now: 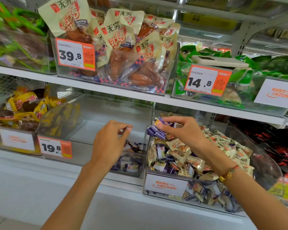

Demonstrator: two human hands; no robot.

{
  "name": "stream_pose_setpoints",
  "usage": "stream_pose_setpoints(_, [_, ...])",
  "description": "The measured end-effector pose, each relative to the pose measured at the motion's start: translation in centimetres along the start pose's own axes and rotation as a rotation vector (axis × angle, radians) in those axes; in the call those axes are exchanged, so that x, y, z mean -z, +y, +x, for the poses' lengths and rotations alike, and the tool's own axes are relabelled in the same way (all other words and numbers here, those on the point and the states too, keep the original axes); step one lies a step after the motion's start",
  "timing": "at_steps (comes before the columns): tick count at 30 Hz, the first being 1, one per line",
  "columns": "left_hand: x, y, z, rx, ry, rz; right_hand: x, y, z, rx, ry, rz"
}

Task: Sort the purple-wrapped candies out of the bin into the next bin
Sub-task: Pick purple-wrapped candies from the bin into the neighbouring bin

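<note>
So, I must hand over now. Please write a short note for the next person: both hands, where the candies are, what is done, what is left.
Left hand: pinches one small candy over the middle bin.
Right hand: grips a bunch of purple candies above the right bin.
Done: a small pile of purple candies lies at the front of the middle bin.
Left: drop both handfuls into the middle bin; more purple candies are still mixed among the beige ones in the right bin, mostly near its front left.
</note>
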State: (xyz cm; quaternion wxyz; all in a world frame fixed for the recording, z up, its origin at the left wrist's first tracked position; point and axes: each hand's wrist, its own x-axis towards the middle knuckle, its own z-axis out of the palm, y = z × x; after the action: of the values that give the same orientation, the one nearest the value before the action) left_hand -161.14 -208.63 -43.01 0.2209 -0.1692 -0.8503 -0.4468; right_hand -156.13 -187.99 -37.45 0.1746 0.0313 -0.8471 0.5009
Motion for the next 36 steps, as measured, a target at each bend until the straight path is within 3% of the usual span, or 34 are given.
stream_pose_setpoints(3, [0.3, -1.3, 1.0, 0.049, 0.075, 0.019, -3.6, -0.9, 2.1, 0.187, -0.023, -0.180])
stream_pose_setpoints(6, [0.1, -3.3, 1.3, 0.113, 0.115, 0.035, -6.8, -0.6, 4.6, 0.419, -0.086, -0.553])
stream_pose_setpoints(10, [0.0, -5.0, 1.3, 0.131, 0.019, 0.072, -7.8, 0.4, 5.9, 0.402, -0.371, -0.856])
stream_pose_setpoints(13, [0.2, -5.1, 1.6, 0.107, -0.020, 0.094, -5.6, 0.6, 4.7, 0.383, -0.333, -0.775])
stream_pose_setpoints(17, [0.0, -1.8, 0.5, -0.052, -0.025, 0.132, -0.9, 1.3, 1.2, 0.400, -0.201, -0.658])
stream_pose_setpoints(20, [-1.0, 1.3, -1.6, -0.212, -0.184, 0.156, 1.5, 2.3, -1.3, 0.303, -0.214, -0.475])
stream_pose_setpoints(23, [-2.1, 1.8, -3.3, -0.312, -0.371, 0.259, 2.3, 3.5, -2.3, 0.169, -0.345, -0.382])
stream_pose_setpoints(26, [-2.4, 1.5, -4.2, -0.328, -0.380, 0.311, 1.4, 4.5, -2.1, 0.060, -0.576, -0.508])
stream_pose_setpoints(29, [-2.9, 1.4, -4.5, -0.318, -0.343, 0.267, -0.4, 5.0, -1.1, 0.147, -0.681, -0.758])
stream_pose_setpoints(33, [-3.2, 1.3, -4.6, -0.306, -0.303, 0.216, -1.1, 4.9, -0.1, 0.205, -0.634, -0.768])
stream_pose_setpoints(36, [-3.2, 1.3, -4.4, -0.293, -0.302, 0.251, 0.3, 5.4, -0.1, 0.200, -0.471, -0.707])
